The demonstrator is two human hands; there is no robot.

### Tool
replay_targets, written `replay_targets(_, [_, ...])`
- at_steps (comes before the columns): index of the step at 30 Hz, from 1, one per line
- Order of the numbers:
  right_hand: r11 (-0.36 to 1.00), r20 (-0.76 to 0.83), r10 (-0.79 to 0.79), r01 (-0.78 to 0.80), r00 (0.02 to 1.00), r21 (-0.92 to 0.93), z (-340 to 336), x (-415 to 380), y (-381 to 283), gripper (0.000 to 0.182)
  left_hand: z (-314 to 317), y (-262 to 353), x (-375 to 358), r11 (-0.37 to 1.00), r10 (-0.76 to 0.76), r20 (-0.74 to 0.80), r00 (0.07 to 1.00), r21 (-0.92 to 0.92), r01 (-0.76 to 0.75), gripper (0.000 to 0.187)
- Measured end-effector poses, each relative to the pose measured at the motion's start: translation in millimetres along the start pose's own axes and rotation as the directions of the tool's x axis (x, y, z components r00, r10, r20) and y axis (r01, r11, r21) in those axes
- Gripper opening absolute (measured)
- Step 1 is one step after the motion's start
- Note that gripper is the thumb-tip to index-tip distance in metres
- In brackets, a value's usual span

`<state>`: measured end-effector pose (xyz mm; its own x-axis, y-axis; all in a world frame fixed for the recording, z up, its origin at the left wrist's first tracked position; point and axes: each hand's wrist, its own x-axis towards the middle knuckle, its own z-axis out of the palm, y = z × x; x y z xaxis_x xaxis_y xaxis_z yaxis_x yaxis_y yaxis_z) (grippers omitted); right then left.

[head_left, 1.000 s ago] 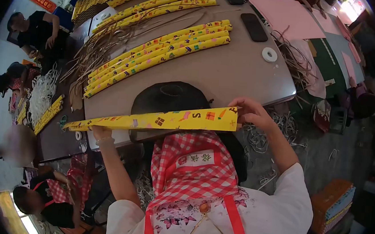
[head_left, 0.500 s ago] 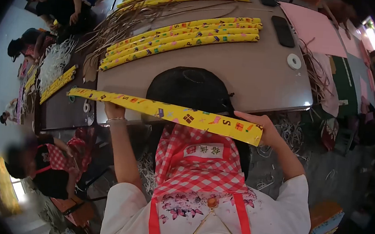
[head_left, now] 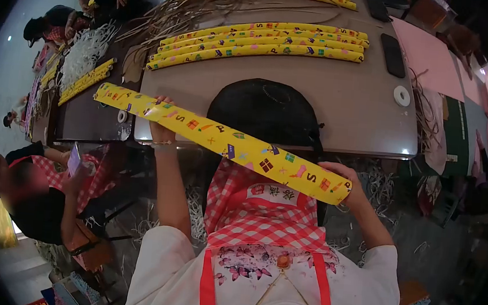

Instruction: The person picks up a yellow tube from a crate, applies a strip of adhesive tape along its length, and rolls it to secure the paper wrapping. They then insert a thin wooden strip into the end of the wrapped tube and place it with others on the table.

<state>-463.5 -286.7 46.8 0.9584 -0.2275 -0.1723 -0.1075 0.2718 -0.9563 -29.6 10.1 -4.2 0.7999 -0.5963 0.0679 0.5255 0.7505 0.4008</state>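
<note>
A long yellow wrapping-paper roll (head_left: 227, 142), printed with gifts, letters and small pictures, slants down from left to right in front of my chest. My left hand (head_left: 162, 133) grips it near the left end, its fingertips just showing over the upper edge. Near the right end, my right hand (head_left: 358, 188) wraps round it from behind, so part of the fingers is hidden. Behind the roll, a black bag-like item (head_left: 259, 110) lies at the table's near edge. Several similar yellow rolls (head_left: 259, 46) lie side by side farther back on the table (head_left: 363, 111).
Brown strips (head_left: 169, 15) lie at the table's back left. On the right are a phone (head_left: 393, 55), a white tape roll (head_left: 401, 96) and pink sheets (head_left: 429, 58). A person (head_left: 49, 188) sits at left holding a phone; others are farther back. White strips (head_left: 87, 49) are heaped at left.
The roll has tilted, its left end rising and its right end lowering slightly, and more of its printed face shows. The person at left has turned and a phone now shows.
</note>
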Motion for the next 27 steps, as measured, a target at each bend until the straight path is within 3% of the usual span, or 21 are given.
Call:
replay_targets(1, [0.914, 0.07, -0.167, 0.181, 0.983, -0.362, -3, 1, -5, 0.053, 2, 0, 0, 0.999, 0.046, -0.014, 0.999, 0.004, -0.046, 0.028])
replay_targets(2, [0.748, 0.179, -0.194, 0.264, 0.964, -0.609, -4, 0, -22, 0.062, 1, 1, 2, 0.998, -0.003, 0.153, 0.988, -0.06, 0.012, 0.025])
replay_targets(5, [0.635, 0.248, -0.302, 0.388, 0.92, -0.668, -9, 1, -27, 0.062, -6, 6, 4, 0.98, -0.051, 0.159, 0.986, -0.181, 0.08, 0.023])
replay_targets(6, [0.753, 0.166, -0.283, 0.326, 0.945, -0.572, -4, -2, -25, 0.054, -9, 9, 9, 0.963, -0.087, 0.182, 0.979, -0.236, 0.13, 0.02])
replay_targets(7, [0.754, 0.175, -0.281, 0.33, 0.944, -0.568, -5, -4, -20, 0.054, -16, 11, 14, 0.977, -0.072, 0.146, 0.987, -0.186, 0.099, 0.019])
replay_targets(9, [0.991, 0.047, -0.062, 0.067, 0.997, -0.119, -11, -8, -1, 0.046, -12, 10, 11, 0.995, -0.015, 0.035, 0.999, -0.099, 0.019, 0.017])
replay_targets(11, [0.991, 0.07, -0.085, 0.091, 0.994, -0.098, -9, -9, 8, 0.041, 7, 5, 4, 0.992, -0.025, -0.006, 1.0, -0.127, 0.024, 0.014])
replay_targets(12, [0.982, 0.022, -0.052, 0.047, 0.998, 0.181, -5, -9, 7, 0.041, 18, 1, 2, 0.986, -0.04, -0.042, 0.998, -0.161, 0.033, 0.015])
replay_targets(13, [0.894, -0.017, -0.005, 0.012, 1.0, 0.448, -1, -8, 6, 0.04, 63, -12, -12, 0.997, 0.024, -0.101, 0.995, -0.065, -0.031, 0.014])
replay_targets(15, [0.906, -0.009, -0.037, 0.037, 0.999, 0.421, 5, -7, 0, 0.044, 54, -13, -11, 0.999, 0.028, -0.111, 0.993, -0.025, -0.031, 0.014])
replay_targets(17, [0.936, -0.204, -0.12, 0.179, 0.972, 0.304, 19, -6, -7, 0.048, 53, -13, -9, 0.999, 0.032, -0.114, 0.993, 0.017, -0.03, 0.014])
replay_targets(18, [0.935, -0.205, -0.121, 0.181, 0.971, 0.304, 11, -7, 2, 0.048, 53, -15, -9, 0.995, 0.078, -0.129, 0.989, 0.076, -0.068, 0.017])
replay_targets(19, [0.721, 0.008, 0.005, -0.009, 1.0, 0.693, -3, -8, 19, 0.051, 53, -16, -9, 0.985, 0.126, -0.142, 0.982, 0.135, -0.107, 0.02])
replay_targets(20, [0.355, 0.255, 0.03, -0.249, 0.966, 0.901, -7, -6, 21, 0.055, 53, -17, -9, 0.985, 0.128, -0.141, 0.982, 0.136, -0.109, 0.02])
replay_targets(21, [0.381, 0.182, 0.139, -0.223, 0.973, 0.897, -5, -9, 25, 0.058, 53, -18, -8, 0.988, 0.126, -0.124, 0.984, 0.101, -0.114, 0.022])
replay_targets(22, [0.383, 0.186, 0.139, -0.226, 0.973, 0.896, -2, -10, 21, 0.058, 52, -18, -8, 0.991, 0.125, -0.108, 0.986, 0.065, -0.119, 0.024])
replay_targets(24, [0.841, 0.078, 0.15, -0.169, 0.986, 0.513, 2, -11, 10, 0.061, 45, -15, -5, 0.991, 0.13, -0.093, 0.987, 0.031, -0.127, 0.026])
replay_targets(25, [0.976, 0.05, 0.12, -0.127, 0.992, 0.176, 4, -6, -3, 0.061, 43, -12, -2, 0.994, 0.096, -0.071, 0.993, -0.036, -0.099, 0.025])
replay_targets(26, [0.976, 0.053, 0.122, -0.13, 0.991, 0.176, -5, -5, 4, 0.061, 40, -10, -1, 0.992, 0.064, -0.045, 0.997, -0.103, -0.069, 0.025])
replay_targets(27, [0.982, 0.054, -0.098, 0.105, 0.994, -0.156, -20, -5, 17, 0.057, 37, -11, -2, 0.992, 0.066, -0.048, 0.997, -0.102, -0.071, 0.025])
